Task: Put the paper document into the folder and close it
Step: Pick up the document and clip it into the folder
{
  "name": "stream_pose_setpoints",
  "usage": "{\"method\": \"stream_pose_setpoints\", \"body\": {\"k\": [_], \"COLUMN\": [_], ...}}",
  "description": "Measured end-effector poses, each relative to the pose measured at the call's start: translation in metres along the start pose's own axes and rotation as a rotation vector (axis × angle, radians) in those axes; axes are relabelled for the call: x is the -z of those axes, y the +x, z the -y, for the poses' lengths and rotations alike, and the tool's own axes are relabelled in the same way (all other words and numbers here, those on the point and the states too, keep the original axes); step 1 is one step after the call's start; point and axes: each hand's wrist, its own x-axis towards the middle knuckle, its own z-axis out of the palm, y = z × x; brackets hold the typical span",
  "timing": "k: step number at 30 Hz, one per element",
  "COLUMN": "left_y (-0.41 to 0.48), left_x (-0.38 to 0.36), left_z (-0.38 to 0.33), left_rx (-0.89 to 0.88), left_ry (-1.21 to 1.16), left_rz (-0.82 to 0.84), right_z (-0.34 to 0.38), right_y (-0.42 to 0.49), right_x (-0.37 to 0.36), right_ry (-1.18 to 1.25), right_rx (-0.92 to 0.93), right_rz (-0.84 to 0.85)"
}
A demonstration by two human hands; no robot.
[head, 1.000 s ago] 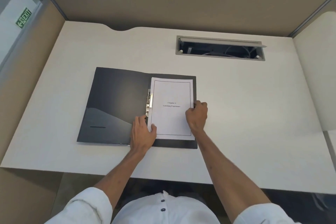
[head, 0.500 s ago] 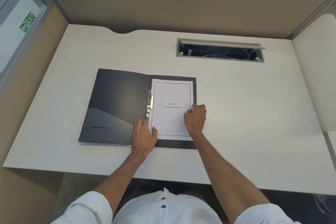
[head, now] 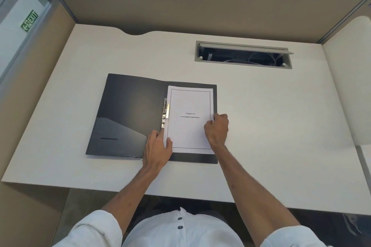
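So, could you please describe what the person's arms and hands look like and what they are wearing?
Both forearms are bare. White sleeves, one on the left and one on the right, are rolled up near the elbows. They belong to a white shirt with small dark buttons down the front. The left hand and right hand are bare; I see no gloves, watch or rings.

We see a dark grey folder [head: 130, 110] on the off-white tabletop [head: 281, 126]. Our white paper [head: 189, 120] carries a thin black border and black print. At ten o'clock, a green exit sign [head: 29, 21].
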Motion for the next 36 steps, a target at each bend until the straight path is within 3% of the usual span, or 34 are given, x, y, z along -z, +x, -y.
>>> {"method": "stream_pose_setpoints", "body": {"k": [4,8,11,21,31,36], "left_y": [0.01,0.031,0.05,0.1,0.137,0.142], "left_x": [0.011,0.024,0.034,0.051,0.057,0.061], "left_z": [0.004,0.006,0.004,-0.007,-0.013,-0.019], "left_rx": [0.019,-0.003,-0.089,-0.314,-0.39,-0.419], "left_ry": [0.002,0.01,0.056,0.215,0.356,0.349], "left_rz": [-0.08,-0.116,-0.107,0.035,0.209,0.147], "right_z": [0.001,0.015,0.026,0.033,0.032,0.033], "right_y": [0.0,0.003,0.005,0.007,0.007,0.006], "right_x": [0.003,0.001,-0.005,-0.019,-0.021,-0.021], "right_ry": [-0.119,-0.284,-0.415,-0.511,-0.514,-0.501], "right_rx": [0.214,0.496,0.577,0.551,0.534,0.513], "right_rz": [0.014,0.237,0.355,0.395,0.39,0.399]}}
